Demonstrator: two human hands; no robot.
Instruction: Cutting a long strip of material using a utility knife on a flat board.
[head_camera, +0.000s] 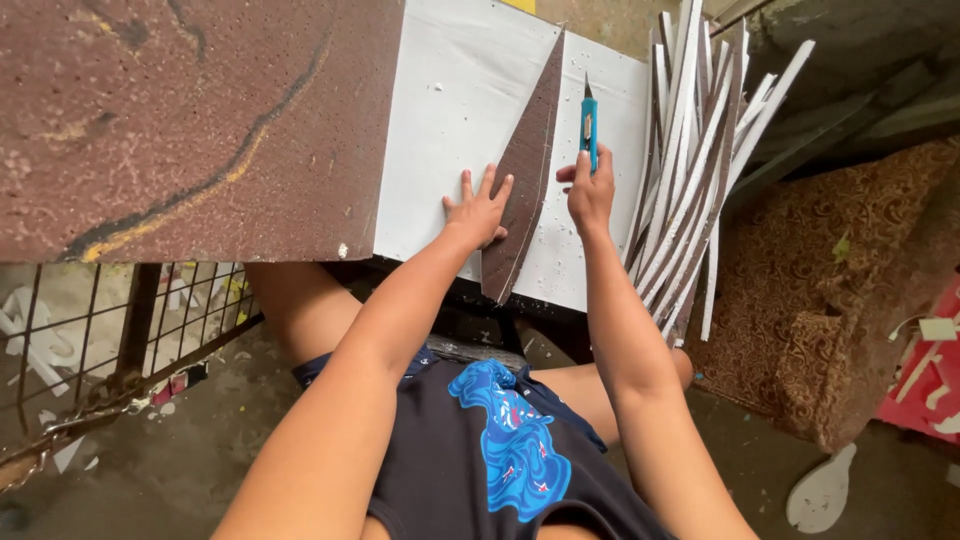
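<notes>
A long, pointed brown template (527, 160) lies on a white foam board (450, 110). My left hand (478, 208) presses flat on the board with its fingers spread, its fingertips on the template's left edge. My right hand (589, 192) grips a blue utility knife (589, 125) just to the right of the template, blade pointing away from me over the board.
A stack of several cut white-and-brown strips (690, 160) lies fanned out on the board's right side. A brown speckled slab (190, 120) fills the upper left. A wire rack (90, 340) stands at lower left, and patterned brown cloth (830, 290) at right.
</notes>
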